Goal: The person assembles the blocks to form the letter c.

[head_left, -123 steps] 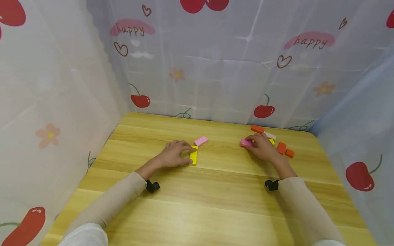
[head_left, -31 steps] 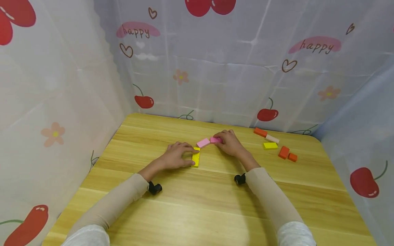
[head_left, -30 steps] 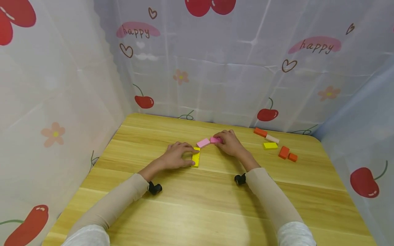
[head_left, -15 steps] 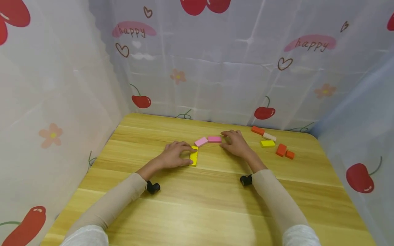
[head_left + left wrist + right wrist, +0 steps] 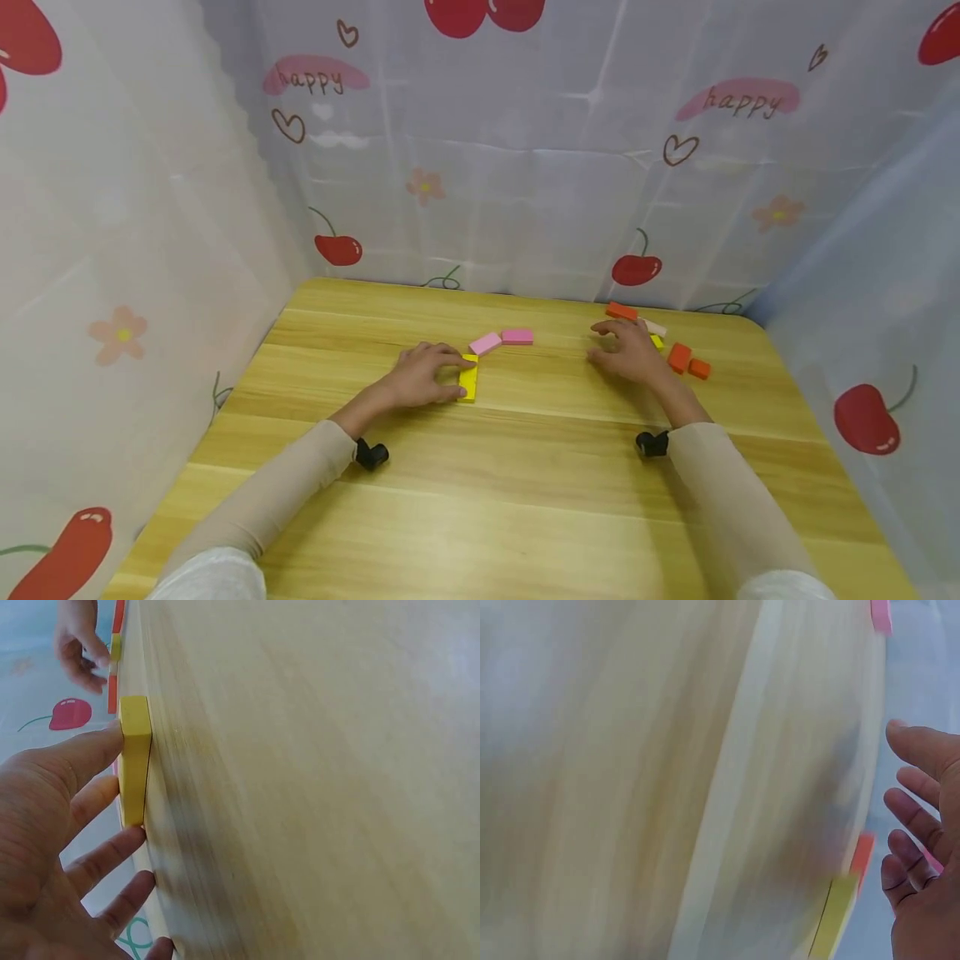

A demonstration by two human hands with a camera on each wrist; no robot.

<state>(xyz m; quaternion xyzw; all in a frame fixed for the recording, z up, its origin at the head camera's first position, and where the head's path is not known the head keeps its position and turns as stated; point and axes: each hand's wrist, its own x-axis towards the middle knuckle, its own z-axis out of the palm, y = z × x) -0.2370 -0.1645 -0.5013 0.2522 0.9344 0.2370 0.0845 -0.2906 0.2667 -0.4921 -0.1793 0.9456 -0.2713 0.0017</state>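
Note:
My left hand (image 5: 423, 375) holds a yellow block (image 5: 468, 383) lightly, thumb at its near end and a finger at its far end. In the left wrist view the yellow block (image 5: 136, 761) shows its long side. A light pink block (image 5: 485, 343) lies slanted beyond it, its lower corner by the yellow one. To its right, a darker pink block (image 5: 517, 337) lies end to end with it. My right hand (image 5: 630, 354) is over the table at right, fingers spread and holding nothing. It partly hides a second yellow block (image 5: 657, 342).
Around the right hand lie a red-orange block (image 5: 621, 311), a beige block (image 5: 654, 327), an orange-red block (image 5: 679, 357) and a smaller orange block (image 5: 700, 368). They sit on a wooden table (image 5: 510, 483). A cherry-print curtain (image 5: 517, 208) encloses its back and sides.
My right hand brought the darker pink block left to the light pink one, let it go, then moved back right towards the other blocks. The left hand stayed on the yellow block.

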